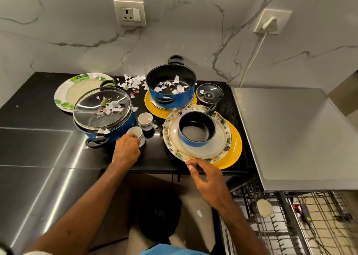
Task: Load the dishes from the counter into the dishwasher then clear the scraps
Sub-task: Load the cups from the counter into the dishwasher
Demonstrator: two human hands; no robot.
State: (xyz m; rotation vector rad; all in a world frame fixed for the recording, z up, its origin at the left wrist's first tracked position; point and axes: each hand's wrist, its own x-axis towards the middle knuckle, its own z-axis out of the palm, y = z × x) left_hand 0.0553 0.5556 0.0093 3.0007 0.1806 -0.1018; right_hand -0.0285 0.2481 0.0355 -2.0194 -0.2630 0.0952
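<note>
the left hand [126, 150] had its fingers curled round a small flowered cup [135, 133] near the middle of the black counter [29, 103]. a second cup [145, 119] stood just beside it at one o'clock. the right hand [206, 179] was at the near edge of a flowered plate [169, 138], thumb and fingertips narrowed to a pinch on its rim at six o'clock. that plate lay on a yellow plate [235, 148] and carried a pale plate [221, 138] and a blue saucepan [196, 132]. at nine o'clock from the cups stood a blue pot [129, 121] under a glass lid [91, 113] strewn with paper scraps [113, 106]. more scraps lay on the counter at twelve o'clock and inside an open blue pot [171, 82]. the dishwasher rack [290, 225] stood pulled out at five o'clock.
</note>
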